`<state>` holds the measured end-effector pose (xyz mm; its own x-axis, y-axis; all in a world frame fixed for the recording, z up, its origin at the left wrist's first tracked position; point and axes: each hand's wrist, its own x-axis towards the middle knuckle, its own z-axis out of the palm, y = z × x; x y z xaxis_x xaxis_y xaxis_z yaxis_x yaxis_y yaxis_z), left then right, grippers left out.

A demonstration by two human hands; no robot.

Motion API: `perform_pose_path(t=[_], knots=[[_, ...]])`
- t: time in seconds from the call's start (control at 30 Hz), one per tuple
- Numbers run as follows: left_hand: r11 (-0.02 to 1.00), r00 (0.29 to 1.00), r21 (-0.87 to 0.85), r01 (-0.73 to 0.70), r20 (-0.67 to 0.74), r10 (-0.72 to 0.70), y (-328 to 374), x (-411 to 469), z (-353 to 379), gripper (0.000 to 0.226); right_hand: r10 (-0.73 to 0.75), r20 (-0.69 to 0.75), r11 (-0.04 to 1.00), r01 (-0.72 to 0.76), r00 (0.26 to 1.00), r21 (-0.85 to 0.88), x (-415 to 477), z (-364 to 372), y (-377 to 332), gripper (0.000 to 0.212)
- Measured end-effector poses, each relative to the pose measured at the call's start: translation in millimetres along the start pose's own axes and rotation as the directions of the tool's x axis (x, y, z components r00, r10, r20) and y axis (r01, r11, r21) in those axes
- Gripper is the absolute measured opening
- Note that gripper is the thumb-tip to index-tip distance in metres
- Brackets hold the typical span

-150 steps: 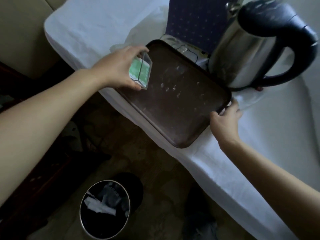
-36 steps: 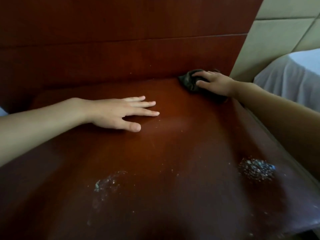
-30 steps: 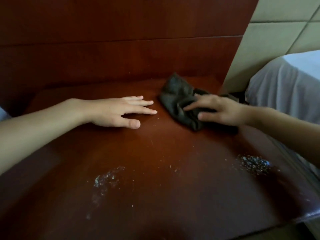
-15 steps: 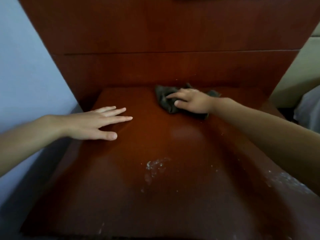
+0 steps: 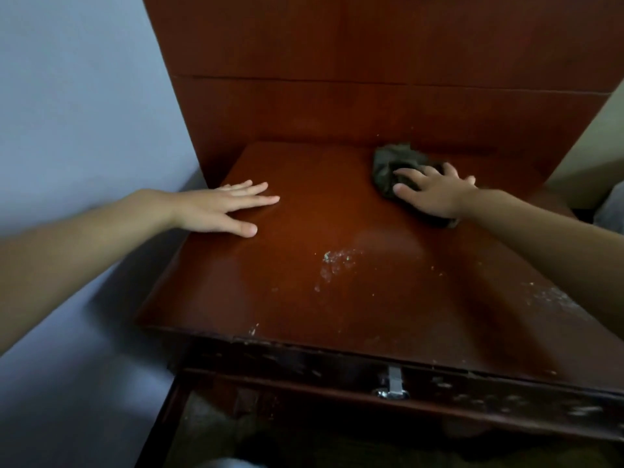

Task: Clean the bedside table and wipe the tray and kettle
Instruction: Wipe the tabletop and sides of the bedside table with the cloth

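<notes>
My right hand (image 5: pixel 435 194) presses flat, fingers spread, on the dark cloth (image 5: pixel 388 163) at the upper right of the desk (image 5: pixel 270 298). My left hand (image 5: pixel 216 207) lies flat and empty at centre left, bracing. I should drag the cloth down through the pale specks (image 5: pixel 334 261) at centre, then the patch (image 5: pixel 547 295) at the right edge. They may be dried residue, so I press firmly.

cloth (image 5: pixel 388 163) partly under right hand (image 5: pixel 435 195), drawer front (image 5: pixel 472 396) blurred

The bedside table (image 5: pixel 337 298) is glossy reddish wood, speckled with pale dust; the rag (image 5: pixel 391 163) is dark, crumpled matt cloth; the drawer latch (image 5: pixel 393 386) is shiny metal.
</notes>
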<state>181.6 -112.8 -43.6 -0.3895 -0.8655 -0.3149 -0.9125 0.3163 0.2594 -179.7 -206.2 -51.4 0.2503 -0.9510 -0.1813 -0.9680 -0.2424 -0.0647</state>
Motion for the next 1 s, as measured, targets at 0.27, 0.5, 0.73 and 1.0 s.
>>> perform_pose_path(t=[0.27, 0.5, 0.73, 1.0], knots=[[0.993, 0.989, 0.041, -0.111, 0.107, 0.106, -13.7, 8.6, -13.8, 0.081, -0.377, -0.011, 0.912, 0.373, 0.926, 0.169, 17.8, -4.0, -11.1, 0.069], [0.972, 0.973, 0.161, -0.171, 0.182, 0.141, -23.3, 18.8, -18.6, 0.078, -0.399, -0.072, 0.885, 0.404, 0.914, 0.231, 100.3, -17.6, -37.9, 0.086], [0.982, 0.970, 0.072, -0.176, 0.181, 0.160, -25.8, 26.9, -19.7, 0.084, -0.592, -0.049, 0.788, 0.591, 0.804, 0.176, 103.3, -15.0, -67.2, 0.075], [1.000, 0.985, 0.013, -0.003, 0.171, 0.001, -23.6, 23.0, -21.4, 0.099, -0.743, -0.014, 0.636, 0.713, 0.669, 0.296, 86.9, -16.6, -49.8, 0.058]])
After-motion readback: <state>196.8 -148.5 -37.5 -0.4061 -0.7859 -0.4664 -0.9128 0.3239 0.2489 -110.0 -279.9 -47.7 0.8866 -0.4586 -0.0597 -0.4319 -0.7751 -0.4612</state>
